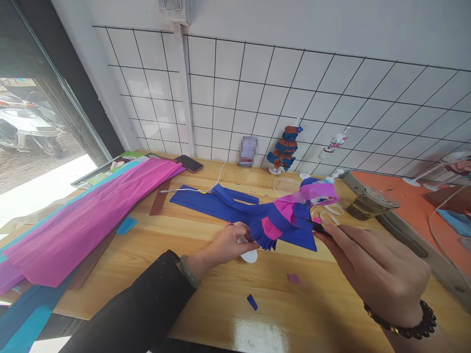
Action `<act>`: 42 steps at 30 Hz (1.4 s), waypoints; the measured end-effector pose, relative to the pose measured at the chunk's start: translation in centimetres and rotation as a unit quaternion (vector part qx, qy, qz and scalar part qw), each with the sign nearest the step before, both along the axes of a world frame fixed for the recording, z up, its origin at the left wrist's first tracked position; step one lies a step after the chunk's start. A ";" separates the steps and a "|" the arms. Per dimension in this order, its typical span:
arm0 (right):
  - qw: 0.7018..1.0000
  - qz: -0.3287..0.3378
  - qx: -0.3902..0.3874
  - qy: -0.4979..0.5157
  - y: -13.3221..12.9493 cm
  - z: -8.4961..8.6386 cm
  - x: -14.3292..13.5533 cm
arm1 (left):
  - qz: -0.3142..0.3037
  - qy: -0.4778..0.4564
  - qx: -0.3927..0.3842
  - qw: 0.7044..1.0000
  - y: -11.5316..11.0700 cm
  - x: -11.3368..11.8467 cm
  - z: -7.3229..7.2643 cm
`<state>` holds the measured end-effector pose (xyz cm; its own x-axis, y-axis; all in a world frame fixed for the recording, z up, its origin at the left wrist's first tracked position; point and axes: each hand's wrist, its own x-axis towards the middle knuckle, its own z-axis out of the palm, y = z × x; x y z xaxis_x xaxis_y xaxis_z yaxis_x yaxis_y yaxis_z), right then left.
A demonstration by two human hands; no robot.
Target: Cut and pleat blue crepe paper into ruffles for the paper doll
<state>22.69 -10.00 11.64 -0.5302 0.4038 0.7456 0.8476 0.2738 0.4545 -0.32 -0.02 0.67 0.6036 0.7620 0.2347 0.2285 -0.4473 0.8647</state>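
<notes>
My left hand is closed around the lower part of a small blue and pink crepe-paper dress, near its white round stand base. The dress leans to the right, with a fringed blue hem and pink bands. In my right hand is a pair of thin black tweezers, its tip at the dress's blue band. Blue crepe paper lies flat behind and under the dress. My fingers hide part of the stand.
Pink crepe-paper sheets lie on the left of the wooden table. At the back are a phone, a white cable and a finished brown and blue paper dress. A lidded cup stands right, beside an orange surface. Paper scraps lie in front.
</notes>
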 end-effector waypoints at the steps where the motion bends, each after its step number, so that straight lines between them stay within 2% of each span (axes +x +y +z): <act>1: 1.000 0.004 -0.002 0.001 0.0 0.0 0.0 | 0.000 0.002 0.000 1.000 0.0 0.0 0.0; 9: 0.998 0.024 -0.054 0.019 -0.2 -0.5 -0.3 | 0.006 -0.006 -0.018 1.000 -0.1 0.0 0.2; 13: 0.997 0.041 -0.060 0.033 -0.6 -1.0 -0.4 | 0.031 -0.035 -0.071 0.996 0.0 0.0 -0.1; 18: 0.993 0.042 -0.094 0.049 -0.9 -2.6 0.3 | 0.066 -0.088 -0.150 0.983 0.3 0.3 -1.1; 23: 0.981 0.014 -0.157 0.116 -1.0 -3.8 0.8 | 0.081 -0.113 -0.217 0.966 0.5 0.5 -1.7; 27: 0.958 0.020 -0.203 0.201 -1.1 -3.7 -0.1 | 0.082 -0.108 -0.223 0.965 0.5 0.4 -1.6; 33: 0.955 -0.022 -0.134 0.264 -0.8 -2.7 -2.2 | 0.083 -0.095 -0.215 0.968 0.6 0.4 -1.5; 42: 0.982 -0.052 -0.073 0.168 0.5 -2.1 -3.7 | 0.092 -0.104 -0.227 0.964 0.5 0.4 -1.7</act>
